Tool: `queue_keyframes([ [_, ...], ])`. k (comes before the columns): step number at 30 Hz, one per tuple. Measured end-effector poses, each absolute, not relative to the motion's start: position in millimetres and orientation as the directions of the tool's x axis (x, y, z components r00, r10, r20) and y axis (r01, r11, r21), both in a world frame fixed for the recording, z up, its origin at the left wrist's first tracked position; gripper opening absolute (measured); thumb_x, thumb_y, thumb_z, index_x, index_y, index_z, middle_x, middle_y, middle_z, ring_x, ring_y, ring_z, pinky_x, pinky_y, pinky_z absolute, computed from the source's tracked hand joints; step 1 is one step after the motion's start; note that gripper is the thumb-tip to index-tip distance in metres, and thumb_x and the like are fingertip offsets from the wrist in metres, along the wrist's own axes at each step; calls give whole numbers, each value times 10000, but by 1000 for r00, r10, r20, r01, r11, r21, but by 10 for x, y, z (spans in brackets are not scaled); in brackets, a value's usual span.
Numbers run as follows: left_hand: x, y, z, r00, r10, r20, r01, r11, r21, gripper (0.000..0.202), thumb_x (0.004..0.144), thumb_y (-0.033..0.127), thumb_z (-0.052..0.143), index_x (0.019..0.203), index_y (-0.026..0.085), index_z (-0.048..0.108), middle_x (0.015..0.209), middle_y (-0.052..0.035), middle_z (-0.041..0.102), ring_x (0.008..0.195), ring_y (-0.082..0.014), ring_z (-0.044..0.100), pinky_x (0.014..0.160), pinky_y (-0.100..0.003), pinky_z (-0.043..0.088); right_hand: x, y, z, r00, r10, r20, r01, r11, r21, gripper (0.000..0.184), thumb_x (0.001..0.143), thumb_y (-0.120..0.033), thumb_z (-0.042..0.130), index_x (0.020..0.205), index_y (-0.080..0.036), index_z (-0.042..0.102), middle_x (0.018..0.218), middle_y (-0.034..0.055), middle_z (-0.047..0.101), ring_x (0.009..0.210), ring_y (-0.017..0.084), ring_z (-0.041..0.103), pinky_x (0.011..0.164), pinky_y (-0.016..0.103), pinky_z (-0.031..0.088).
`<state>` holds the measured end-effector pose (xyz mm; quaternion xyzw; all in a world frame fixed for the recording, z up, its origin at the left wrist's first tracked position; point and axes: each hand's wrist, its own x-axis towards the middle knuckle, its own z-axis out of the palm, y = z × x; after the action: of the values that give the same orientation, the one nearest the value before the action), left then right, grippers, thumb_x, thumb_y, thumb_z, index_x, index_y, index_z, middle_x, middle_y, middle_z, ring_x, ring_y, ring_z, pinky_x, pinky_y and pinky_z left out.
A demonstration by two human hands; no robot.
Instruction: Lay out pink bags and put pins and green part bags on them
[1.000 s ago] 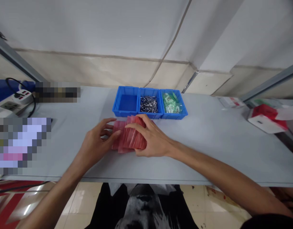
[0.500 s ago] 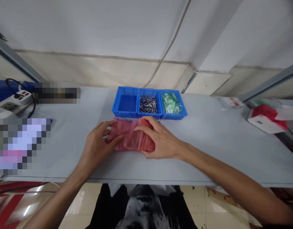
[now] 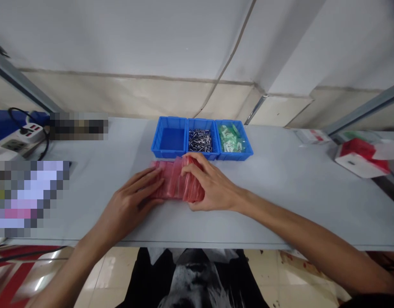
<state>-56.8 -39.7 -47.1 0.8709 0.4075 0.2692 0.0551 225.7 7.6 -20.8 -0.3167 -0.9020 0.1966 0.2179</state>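
A row of pink, see-through plastic bags lies overlapped on the table in front of the blue bins. Around the thicker right end of the bags, my right hand is closed, thumb on the near side and fingers over the top. My left hand lies over their left end, its fingers stretched out flat and touching the plastic. Part of the bags is hidden beneath both hands.
Three joined blue bins stand behind the bags: an empty left bin, a middle one with small metal pins, a right one with green-and-white packets. A power strip lies left; a red-and-white box sits right.
My left hand has gone from a curled grip at the bags' left end to lying flat on it. The right hand and the bags have shifted slightly left.
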Motion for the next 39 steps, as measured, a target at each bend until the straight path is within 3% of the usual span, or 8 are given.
queue_keyframes([
  [6,-528,-406,-557,500,739,452,691,-655,305,499,975,256,677,1461,260,560,1500,-88,593,1438,-294,528,1179,-540,527,2138,129,-234,-759,604,245,479,771,-420,765,723,-358,807,1395,-180,487,1574,216,323,1457,353,398,1145,537,455],
  [11,-462,-450,-479,538,678,501,692,-695,197,598,948,247,712,1506,213,498,1584,-149,491,1498,-339,452,1174,-547,520,2139,158,-214,-796,580,173,499,791,-355,803,767,-426,798,1476,-176,513,1624,232,302,1488,372,388,1166,562,431],
  [15,-377,-471,-501,583,630,513,687,-719,103,456,977,210,663,1421,189,565,1486,-133,600,1408,-315,563,1113,-491,568,2205,136,-189,-779,601,180,522,780,-345,772,798,-426,777,1491,-194,527,1646,228,262,1505,387,374,1139,569,465],
  [21,-280,-437,-520,599,579,554,687,-727,16,332,965,192,685,1290,139,636,1365,-125,692,1310,-300,644,1052,-476,593,2271,82,-158,-767,626,141,560,761,-328,743,774,-405,794,1456,-202,583,1613,221,265,1323,391,558,1048,567,545],
  [23,-262,-424,-510,600,578,553,687,-726,14,329,967,189,680,1287,125,639,1364,-136,690,1296,-302,652,1041,-478,598,2275,85,-156,-760,634,143,568,755,-327,769,782,-415,789,1486,-210,557,1605,219,283,1289,383,581,1032,575,553],
  [30,-282,-449,-533,574,620,535,701,-710,71,408,967,212,682,1364,159,606,1401,-124,669,1311,-303,644,1054,-492,597,2291,105,-186,-736,653,175,566,737,-370,859,836,-503,757,1577,-236,414,1632,197,340,1447,371,465,1125,591,487],
  [35,-220,-467,-512,553,618,559,702,-707,86,536,958,232,704,1456,139,533,1464,-146,618,1369,-304,596,1107,-483,561,2302,104,-184,-718,688,110,580,678,-452,880,797,-493,804,1555,-218,452,1635,199,304,1341,368,568,1056,543,558],
  [39,-133,-445,-500,596,586,548,686,-727,31,402,972,219,684,1354,122,605,1425,-128,652,1316,-305,628,1017,-457,596,2333,113,-209,-710,680,184,555,700,-449,835,809,-496,788,1528,-206,478,1586,193,372,1324,338,580,1074,514,553],
])
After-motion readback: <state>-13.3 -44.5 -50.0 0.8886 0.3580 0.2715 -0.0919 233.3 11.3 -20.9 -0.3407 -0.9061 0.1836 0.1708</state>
